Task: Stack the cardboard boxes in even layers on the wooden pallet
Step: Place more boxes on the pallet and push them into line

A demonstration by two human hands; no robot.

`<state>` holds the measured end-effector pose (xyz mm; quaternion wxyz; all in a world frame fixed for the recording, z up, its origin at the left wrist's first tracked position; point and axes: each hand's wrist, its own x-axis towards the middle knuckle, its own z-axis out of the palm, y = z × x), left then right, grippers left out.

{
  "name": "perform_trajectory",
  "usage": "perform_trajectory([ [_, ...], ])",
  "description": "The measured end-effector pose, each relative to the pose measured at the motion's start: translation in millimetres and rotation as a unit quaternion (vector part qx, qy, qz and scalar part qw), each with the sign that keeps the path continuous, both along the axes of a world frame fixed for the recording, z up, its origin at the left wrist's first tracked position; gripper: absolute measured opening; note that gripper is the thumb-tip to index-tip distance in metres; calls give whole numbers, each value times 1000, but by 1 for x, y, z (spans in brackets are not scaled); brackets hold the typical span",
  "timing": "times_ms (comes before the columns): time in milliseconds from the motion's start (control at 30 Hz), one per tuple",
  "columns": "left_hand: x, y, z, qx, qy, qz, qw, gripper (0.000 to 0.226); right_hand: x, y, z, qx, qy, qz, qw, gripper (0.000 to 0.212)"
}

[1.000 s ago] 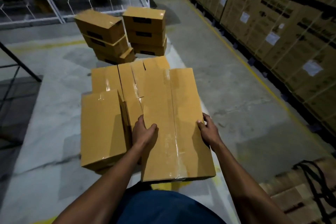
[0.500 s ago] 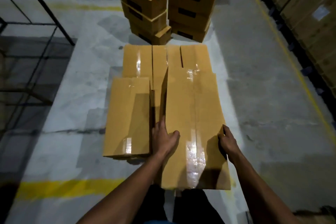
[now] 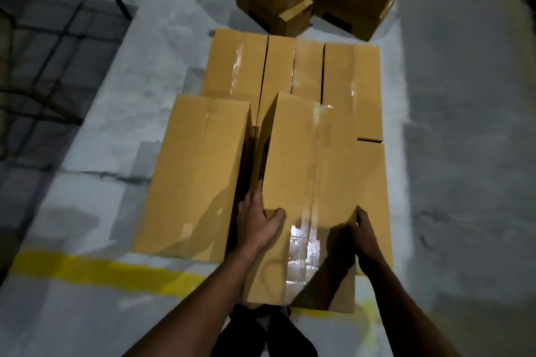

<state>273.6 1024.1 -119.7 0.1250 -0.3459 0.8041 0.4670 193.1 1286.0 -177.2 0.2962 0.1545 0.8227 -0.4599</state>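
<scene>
Both hands hold the near box (image 3: 307, 197), tilted over the lower layer: the left hand (image 3: 256, 224) grips its left edge with the thumb on top, the right hand (image 3: 366, 233) curls round its right edge. It hangs just right of the upper-layer box (image 3: 194, 177), with a gap between them. Best to lower it flat, slide it left until the sides touch, and line up the near edges; the pallet itself is hidden
</scene>
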Motion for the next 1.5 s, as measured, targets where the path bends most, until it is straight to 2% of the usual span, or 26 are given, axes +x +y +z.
perform_trajectory([
  [133, -13, -3, -38, 9, -9, 14, 1000, 100, -14, -2, -47, -24, 18, 1, 1000, 56],
  [367, -25, -10, -92, 29, -22, 30, 999, 100, -31, -9, -104, -51, -6, -9, 999, 50],
  [700, -24, -20, -107, 26, -5, 34, 999, 94, -26, -32, -102, -62, 19, 3, 998, 56],
  [833, 8, -12, -90, -34, 50, 26, 998, 93, -20, -47, -95, -72, -11, -15, 997, 55],
  [933, 46, -13, -86, -64, 42, 39, 996, 102, -11, -56, -87, -81, -31, -45, 995, 61],
  [1133, 121, -42, -107, -193, -17, -61, 979, 111, 14, -54, -94, -80, -76, -38, 993, 71],
  [1300, 152, -67, -124, -233, -65, -191, 951, 128, 27, -52, -105, -92, -79, -36, 992, 71],
  [1400, 153, -74, -126, -270, -78, -246, 928, 125, 28, -54, -108, -80, -67, -20, 994, 79],
  [1500, 149, -74, -126, -300, -83, -245, 918, 120, 26, -56, -105, -65, -47, -12, 997, 69],
])
